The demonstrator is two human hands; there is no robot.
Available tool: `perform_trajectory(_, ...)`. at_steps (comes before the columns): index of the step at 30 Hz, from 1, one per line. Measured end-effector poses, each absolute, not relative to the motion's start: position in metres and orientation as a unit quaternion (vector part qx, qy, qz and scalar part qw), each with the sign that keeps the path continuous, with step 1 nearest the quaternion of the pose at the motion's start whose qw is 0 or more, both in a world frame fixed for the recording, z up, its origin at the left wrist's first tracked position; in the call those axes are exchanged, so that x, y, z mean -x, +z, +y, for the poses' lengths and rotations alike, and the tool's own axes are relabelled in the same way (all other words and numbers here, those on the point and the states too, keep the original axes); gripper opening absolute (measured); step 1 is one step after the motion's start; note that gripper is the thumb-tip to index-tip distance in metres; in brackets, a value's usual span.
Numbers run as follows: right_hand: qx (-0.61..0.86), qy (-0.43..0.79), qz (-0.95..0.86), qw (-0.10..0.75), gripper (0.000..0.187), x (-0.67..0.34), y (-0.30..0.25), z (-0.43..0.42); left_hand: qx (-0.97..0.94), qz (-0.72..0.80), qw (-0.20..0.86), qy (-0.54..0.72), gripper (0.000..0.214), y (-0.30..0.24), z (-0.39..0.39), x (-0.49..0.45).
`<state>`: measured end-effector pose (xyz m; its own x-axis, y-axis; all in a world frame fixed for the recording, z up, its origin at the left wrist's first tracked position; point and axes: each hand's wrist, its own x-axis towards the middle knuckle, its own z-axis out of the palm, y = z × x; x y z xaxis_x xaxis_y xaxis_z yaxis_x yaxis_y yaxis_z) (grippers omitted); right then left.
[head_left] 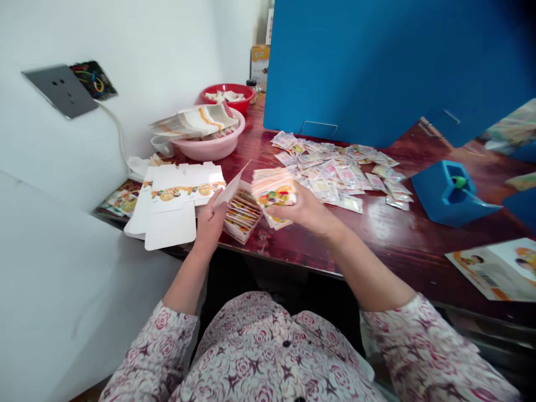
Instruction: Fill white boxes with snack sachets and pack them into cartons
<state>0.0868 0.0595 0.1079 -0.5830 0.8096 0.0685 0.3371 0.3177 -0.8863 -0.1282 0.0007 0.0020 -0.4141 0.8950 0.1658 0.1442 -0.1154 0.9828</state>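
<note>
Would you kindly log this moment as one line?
left hand: holds white flap | right hand: holds packet stack | open box: packets inside

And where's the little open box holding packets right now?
In the head view, the open box sits at the near edge of the table, left of centre, between the left hand and the stacked packets in the right hand.

In the centre of the frame, the packet stack [275, 194] is white and orange, with red, yellow and green print. At left, the flat cartons [171, 228] are white with an orange band. The upper right panel [355, 67] is plain blue, the table [397, 240] dark red-brown, the shirt [251, 357] at the bottom whitish with pink roses.
</note>
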Motion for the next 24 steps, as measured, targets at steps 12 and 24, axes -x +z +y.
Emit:
perform_trajectory(12,0.478,0.004,-0.877,0.055,0.059,-0.048,0.077,0.058,-0.418,0.569,0.316,0.633,0.045,0.011,0.011,0.069)
perform_trajectory(24,0.284,0.136,-0.947,0.058,0.045,-0.078,0.086,0.081,-0.405,0.534,0.338,0.661,0.052,-0.007,0.013,0.067)
